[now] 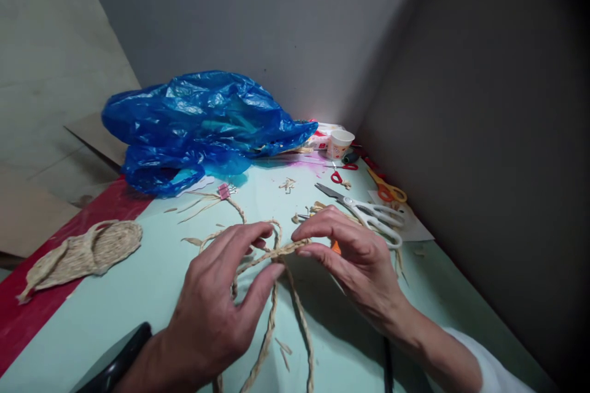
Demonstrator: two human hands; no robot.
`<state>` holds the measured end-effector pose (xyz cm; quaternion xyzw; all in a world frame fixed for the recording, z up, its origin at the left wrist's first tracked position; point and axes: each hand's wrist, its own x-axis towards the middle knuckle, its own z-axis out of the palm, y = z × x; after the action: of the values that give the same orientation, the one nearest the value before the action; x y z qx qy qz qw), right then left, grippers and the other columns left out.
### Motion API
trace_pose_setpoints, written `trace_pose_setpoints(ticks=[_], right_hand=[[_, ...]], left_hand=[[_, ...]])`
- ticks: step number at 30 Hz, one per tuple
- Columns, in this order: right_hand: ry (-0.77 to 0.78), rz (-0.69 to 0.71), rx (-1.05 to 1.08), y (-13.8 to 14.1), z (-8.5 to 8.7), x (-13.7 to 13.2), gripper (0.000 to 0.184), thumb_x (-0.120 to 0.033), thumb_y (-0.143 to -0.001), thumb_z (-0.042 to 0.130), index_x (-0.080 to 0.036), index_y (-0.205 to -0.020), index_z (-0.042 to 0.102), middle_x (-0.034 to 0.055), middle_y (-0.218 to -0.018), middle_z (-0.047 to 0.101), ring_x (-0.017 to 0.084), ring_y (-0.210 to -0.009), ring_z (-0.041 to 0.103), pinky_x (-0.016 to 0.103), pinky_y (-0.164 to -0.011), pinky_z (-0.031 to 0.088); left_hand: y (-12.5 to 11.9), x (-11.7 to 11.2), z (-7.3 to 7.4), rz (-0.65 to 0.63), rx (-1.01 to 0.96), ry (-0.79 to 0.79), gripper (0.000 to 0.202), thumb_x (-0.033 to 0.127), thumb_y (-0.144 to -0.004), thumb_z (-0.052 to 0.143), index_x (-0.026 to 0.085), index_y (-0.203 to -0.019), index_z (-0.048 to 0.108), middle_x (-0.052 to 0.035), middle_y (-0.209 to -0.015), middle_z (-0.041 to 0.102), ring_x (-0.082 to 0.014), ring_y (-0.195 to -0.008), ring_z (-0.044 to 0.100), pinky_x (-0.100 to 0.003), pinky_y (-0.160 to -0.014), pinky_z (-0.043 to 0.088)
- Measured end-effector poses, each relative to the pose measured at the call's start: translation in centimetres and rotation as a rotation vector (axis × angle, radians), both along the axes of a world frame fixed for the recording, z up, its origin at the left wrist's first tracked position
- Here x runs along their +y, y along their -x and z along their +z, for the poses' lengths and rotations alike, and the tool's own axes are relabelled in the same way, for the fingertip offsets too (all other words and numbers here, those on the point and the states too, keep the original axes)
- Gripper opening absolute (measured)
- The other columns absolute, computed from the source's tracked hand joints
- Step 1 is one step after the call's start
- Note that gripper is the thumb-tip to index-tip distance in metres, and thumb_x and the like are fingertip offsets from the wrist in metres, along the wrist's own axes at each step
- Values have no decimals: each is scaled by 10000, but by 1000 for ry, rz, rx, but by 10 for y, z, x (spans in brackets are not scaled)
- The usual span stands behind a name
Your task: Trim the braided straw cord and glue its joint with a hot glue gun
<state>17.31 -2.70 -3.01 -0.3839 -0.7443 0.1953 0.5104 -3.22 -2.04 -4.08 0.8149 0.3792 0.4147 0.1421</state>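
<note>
Braided straw cord (271, 307) pinched between both hands at the middle of the pale green desk (152, 295).
Largest, a crumpled blue plastic bag (198, 126) sits far left; a woven straw sandal (87, 253) lies at the left edge. The left hand (216, 307) curls around the cord, thumb and forefinger closed on it; the right hand (354, 252) nips the same strand with its fingertips. White scissors (373, 215) lie just beyond the right hand, a paper cup (340, 143) in the far corner.

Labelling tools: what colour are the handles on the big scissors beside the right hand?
White, on the big scissors by the right hand; head view.
</note>
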Motion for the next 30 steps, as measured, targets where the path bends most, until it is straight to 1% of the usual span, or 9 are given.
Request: trace_pose_setpoints(ticks=[5, 11, 14, 16, 18, 20, 23, 26, 30], right_hand=[[2, 12, -13, 3, -1, -1, 57, -121, -876, 711, -162, -915, 719, 37, -853, 729, 164, -822, 638, 320, -831, 471], [-10, -2, -2, 7, -4, -4, 10, -152, -897, 694, -160, -898, 700, 33, -830, 720, 160, -798, 629, 319, -811, 460], [-4, -6, 0, 7, -4, -3, 8, -166, -897, 698, -164, -889, 698, 32, -831, 720, 161, -798, 626, 321, -819, 457], [7, -14, -2, 4, -4, -1, 18, -168, -900, 696, -165, -882, 698, 33, -834, 719, 159, -794, 627, 326, -841, 453], [7, -14, -10, 2, -3, 1, 22, -159, -901, 693, -163, -880, 694, 32, -836, 718, 154, -793, 632, 329, -863, 447], [-5, 12, -23, 0, -3, 2, 21, -174, -911, 685, -165, -894, 693, 35, -847, 719, 155, -806, 634, 325, -852, 449], [-34, 79, -44, -1, -2, 3, 110, -273, -948, 641, -178, -941, 697, 40, -868, 726, 160, -824, 628, 326, -826, 460], [-45, 107, -59, -2, -1, 3, 150, -304, -964, 612, -180, -955, 696, 45, -878, 734, 163, -829, 630, 336, -830, 462], [-39, 105, -62, -3, -2, 3, 85, -253, -955, 629, -193, -962, 688, 42, -899, 729, 169, -854, 635, 339, -842, 464]], left_hand=[[-3, 2, -1, -33, 17, -222, 172, 29, -863, 642, 169, -964, 649, -49, -847, 689, -191, -817, 629, -331, -736, 490], [-4, -1, 2, -35, 69, -355, 184, -29, -835, 622, 137, -913, 635, -81, -806, 719, -196, -761, 636, -351, -746, 485], [-2, -1, -1, -41, 64, -332, 194, -27, -850, 600, 149, -925, 632, -76, -817, 725, -196, -787, 650, -346, -764, 483], [0, -1, -4, -60, 68, -234, 185, 53, -895, 585, 150, -1045, 636, -94, -945, 743, -218, -909, 667, -361, -831, 483], [3, -1, -5, -57, 43, -89, 316, 211, -939, 567, 160, -1250, 594, -115, -1173, 714, -249, -1084, 641, -381, -931, 464], [4, -1, -3, -51, -28, 111, 327, 310, -956, 546, 234, -1266, 619, -65, -1221, 707, -236, -1108, 638, -353, -938, 465], [1, 1, 7, -65, -160, 483, 220, 376, -951, 545, 289, -987, 744, -9, -1052, 757, -219, -1007, 678, -311, -874, 488], [-3, 5, 17, -110, -333, 821, 199, 384, -909, 596, 263, -905, 754, -13, -891, 762, -212, -869, 688, -293, -770, 500], [-5, 6, 22, -122, -466, 1052, 152, 354, -844, 682, 213, -823, 734, -10, -704, 715, -171, -710, 624, -264, -662, 447]])
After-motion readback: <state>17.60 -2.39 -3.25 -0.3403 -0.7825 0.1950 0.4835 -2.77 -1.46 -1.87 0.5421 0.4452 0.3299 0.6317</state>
